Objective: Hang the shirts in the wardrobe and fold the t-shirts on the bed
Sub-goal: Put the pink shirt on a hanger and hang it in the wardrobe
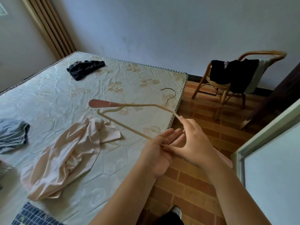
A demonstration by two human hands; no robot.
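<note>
Over the bed's right edge, right hand pinches the hanger, left hand flat open under it, so a loose grip = could slip n drop imo.

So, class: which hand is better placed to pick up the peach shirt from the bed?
Probably the left hand: it is on the bed side, nearer the peach shirt; the right hand can hold the hanger.
</note>
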